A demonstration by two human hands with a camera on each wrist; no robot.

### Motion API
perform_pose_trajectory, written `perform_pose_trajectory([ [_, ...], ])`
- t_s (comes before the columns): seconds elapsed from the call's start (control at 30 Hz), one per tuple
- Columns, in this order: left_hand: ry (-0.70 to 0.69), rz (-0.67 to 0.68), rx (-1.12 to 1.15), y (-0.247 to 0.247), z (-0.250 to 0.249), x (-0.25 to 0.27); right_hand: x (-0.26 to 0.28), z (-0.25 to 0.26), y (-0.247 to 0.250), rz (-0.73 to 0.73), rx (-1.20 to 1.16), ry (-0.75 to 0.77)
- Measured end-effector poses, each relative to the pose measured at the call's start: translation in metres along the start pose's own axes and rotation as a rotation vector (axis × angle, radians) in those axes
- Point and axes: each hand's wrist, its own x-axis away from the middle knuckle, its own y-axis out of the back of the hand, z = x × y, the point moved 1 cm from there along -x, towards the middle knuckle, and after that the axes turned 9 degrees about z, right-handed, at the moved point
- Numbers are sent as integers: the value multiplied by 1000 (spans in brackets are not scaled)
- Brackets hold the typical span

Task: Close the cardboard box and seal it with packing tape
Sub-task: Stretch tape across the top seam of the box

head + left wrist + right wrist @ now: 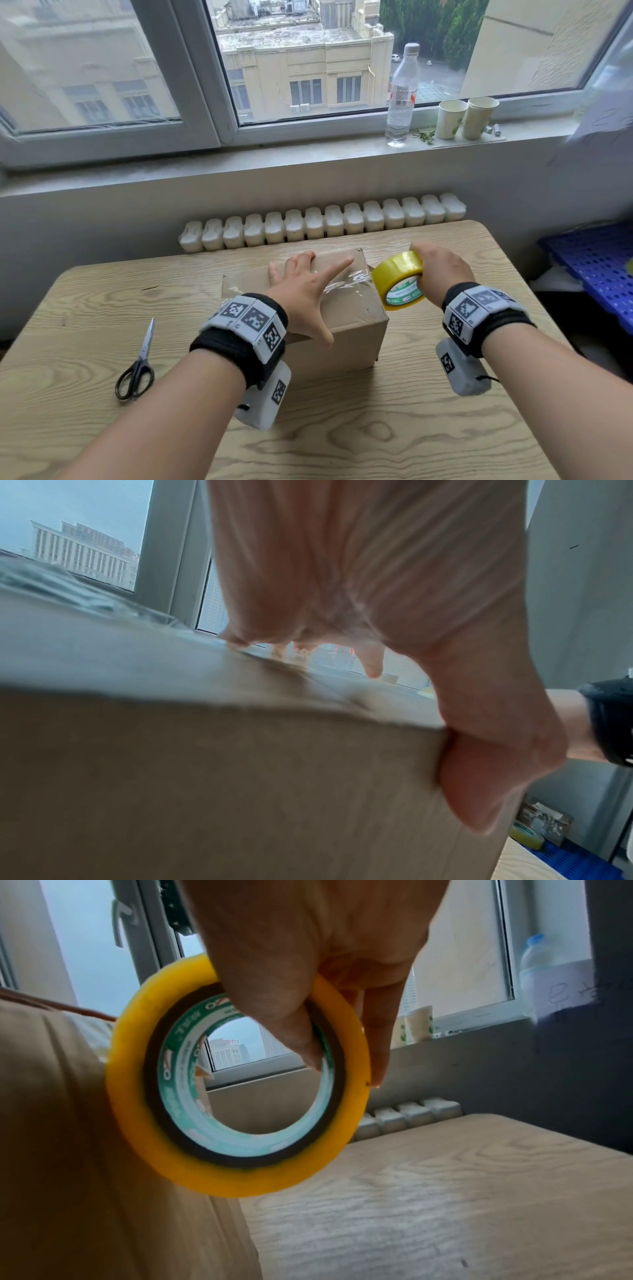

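Brown cardboard box (346, 318) sits mid-bench on the pale wood-grain bench (411, 428), flaps down. Left hand (305, 287) lies flat on the box top, fingers spread wide and straight, thumb over the near edge. Right hand (440, 270) grips the yellow roll of packing tape (399, 279) at the box's right edge, thumb through the core. A clear strip of tape (346, 279) runs from roll across the top. Black-handled scissors (138, 363) lie left of the box, apart.

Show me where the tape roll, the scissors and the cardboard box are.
tape roll (397, 270), head view, on its yellow outer band.
scissors (145, 346), head view, on the blades near the pivot.
cardboard box (356, 337), head view, on its near side wall.
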Motion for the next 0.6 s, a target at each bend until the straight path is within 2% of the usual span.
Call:
perform_pose_trajectory([
  [0.17,-5,19,-24,1,2,0,3,-13,-15,134,-80,-135],
  [0.27,5,30,-23,3,5,0,6,-12,-15,138,-139,-159],
  [0.33,16,37,-29,4,5,-1,8,-1,-7,104,-141,-54],
  [0.4,30,40,-36,6,4,-2,11,15,3,89,-78,129],
  [0.5,44,35,-32,6,4,-3,20,39,8,91,258,365],
  [0.6,43,27,-12,6,5,-3,29,45,2,10,392,381],
])
